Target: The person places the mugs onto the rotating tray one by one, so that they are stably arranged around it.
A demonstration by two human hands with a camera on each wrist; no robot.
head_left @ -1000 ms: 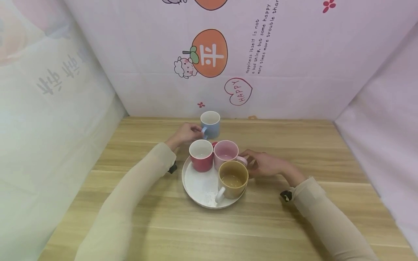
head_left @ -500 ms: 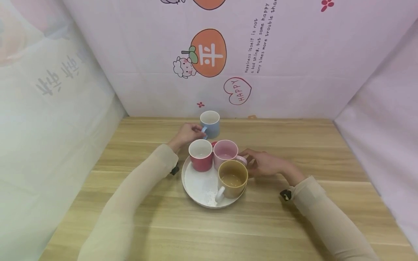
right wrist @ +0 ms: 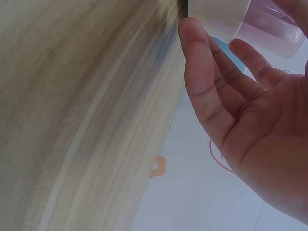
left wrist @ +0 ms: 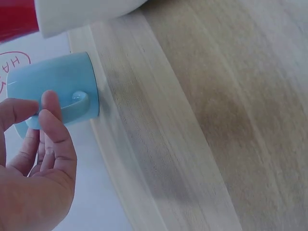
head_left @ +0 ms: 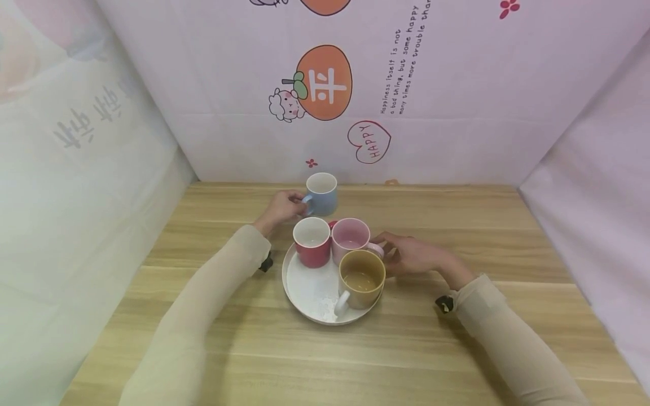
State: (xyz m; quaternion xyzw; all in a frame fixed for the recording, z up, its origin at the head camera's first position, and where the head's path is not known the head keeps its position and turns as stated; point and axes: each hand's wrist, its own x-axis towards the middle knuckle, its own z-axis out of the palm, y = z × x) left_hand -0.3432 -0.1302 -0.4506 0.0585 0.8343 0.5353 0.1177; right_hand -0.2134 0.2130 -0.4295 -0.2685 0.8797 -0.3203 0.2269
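My left hand (head_left: 282, 207) pinches the handle of a light blue mug (head_left: 323, 202) behind the round white tray (head_left: 312, 293). In the left wrist view, thumb and fingers close around that handle, and the mug (left wrist: 53, 72) stands upright near the table's far edge. On the tray are a red mug (head_left: 313, 255), a pink mug (head_left: 351, 234) and a mustard-yellow mug (head_left: 363, 276) with a white handle. My right hand (head_left: 413, 254) is at the tray's right side, beside the pink mug's handle. Its fingers (right wrist: 199, 67) are loosely bent, fingertips right at the tray's white wall (right wrist: 219, 19).
The wood-grain table (head_left: 325, 366) extends around the tray. A printed white cloth (head_left: 447, 129) hangs behind the table's far edge, and more cloth (head_left: 91, 186) covers the left side and the right.
The left hand has shifted a little to the left, and the blue mug has moved left with it. The tray, its mugs and the right hand stay in place.
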